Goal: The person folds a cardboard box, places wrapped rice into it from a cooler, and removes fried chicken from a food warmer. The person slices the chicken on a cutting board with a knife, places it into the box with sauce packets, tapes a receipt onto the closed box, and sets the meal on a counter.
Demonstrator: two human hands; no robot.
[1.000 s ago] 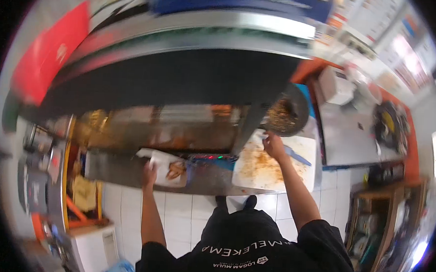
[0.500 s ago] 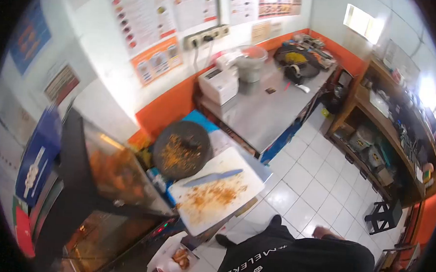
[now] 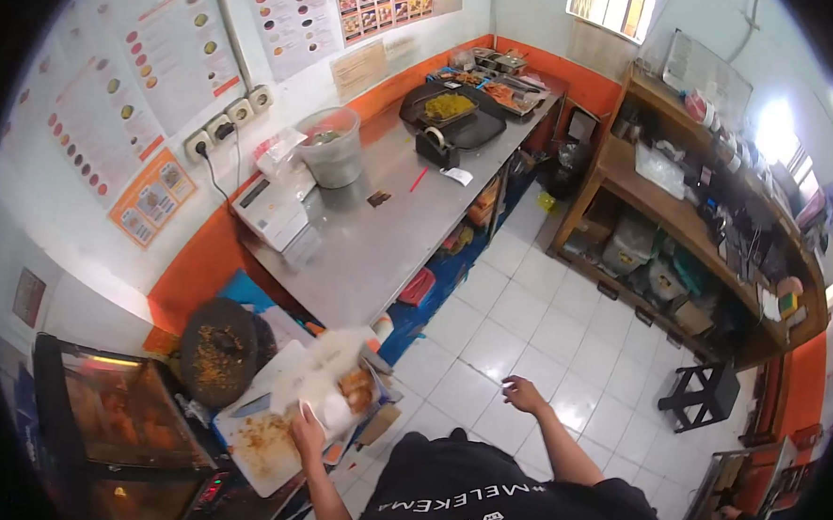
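My left hand [image 3: 309,431] grips the near side of an open white food box [image 3: 321,373]. Inside the box are browned pieces of food [image 3: 356,390] and a white rounded item [image 3: 332,413]. The box is held over a white cutting board [image 3: 265,445] strewn with orange-brown crumbs, and it hides part of the board. A dark stone mortar [image 3: 219,351] with crumbs in it stands beside the board. My right hand [image 3: 521,394] hangs over the tiled floor, fingers apart, holding nothing.
A steel counter [image 3: 351,247] bears a white printer [image 3: 270,217], a clear bucket [image 3: 332,152], a tape dispenser [image 3: 436,149] and a black tray with yellow-green food. A glass display case [image 3: 126,405] stands at left. At right are a wooden shelf [image 3: 619,172] and a black stool [image 3: 701,397].
The view has swung right along the steel counter. My left hand has carried the food box up over the cutting board. My right hand, earlier at the board, is now out over the floor.
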